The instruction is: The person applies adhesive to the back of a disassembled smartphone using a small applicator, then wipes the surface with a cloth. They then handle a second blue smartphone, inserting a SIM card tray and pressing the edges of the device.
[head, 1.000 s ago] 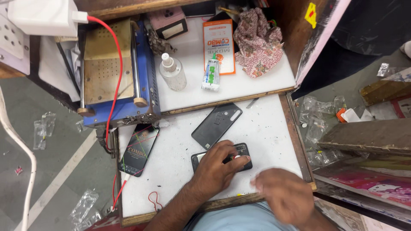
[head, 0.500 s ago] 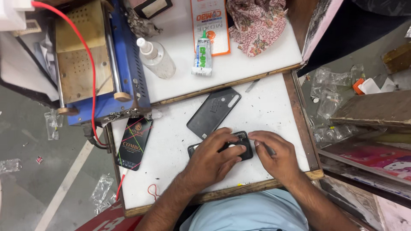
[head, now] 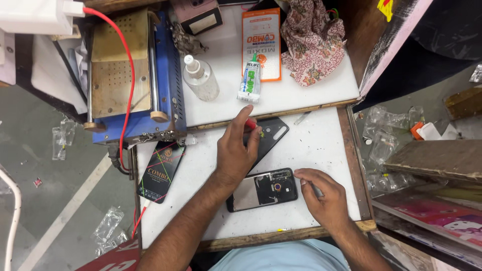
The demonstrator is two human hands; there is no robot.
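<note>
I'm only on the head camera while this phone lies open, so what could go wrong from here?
1. The opened black phone lies with its insides bare; the left hand, lifting a small red-tipped tool above it, might drop it onto them.
2. The right hand touches only the phone's top corner, so it may slide on the white worktop.
3. The clear spray bottle stands close to the raised shelf's edge.

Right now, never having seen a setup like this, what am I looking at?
One head-worn camera looks down at a person's bare hands over a white worktable. The left hand holds a small red-tipped tool above a black back cover. The right hand touches the end of an opened phone. A dark packet lies at the table's left edge. On the shelf behind stand a blue machine, a spray bottle, a glue tube and a cloth.
</note>
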